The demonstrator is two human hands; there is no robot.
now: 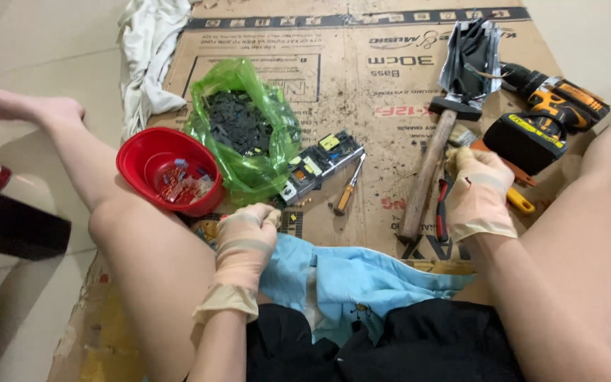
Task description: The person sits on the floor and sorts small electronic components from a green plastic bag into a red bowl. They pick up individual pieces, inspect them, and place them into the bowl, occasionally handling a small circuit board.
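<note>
I sit on flattened cardboard [362, 99] with both hands in thin beige gloves. My left hand [246, 240] rests with curled fingers at the edge of a small circuit board [291, 222], just in front of a red bowl [167, 170] of small parts. My right hand [476, 192] is closed around red-handled pliers [442, 212], beside a wooden-handled hammer [429, 166]. A larger circuit board [319, 164] and a screwdriver [348, 189] lie between my hands.
A green plastic bag [245, 131] of dark pieces stands behind the bowl. A yellow and black cordless drill [553, 106] and a silver packet [469, 60] lie at the far right. A white cloth [148, 56] lies at the far left. My bare legs flank the cardboard.
</note>
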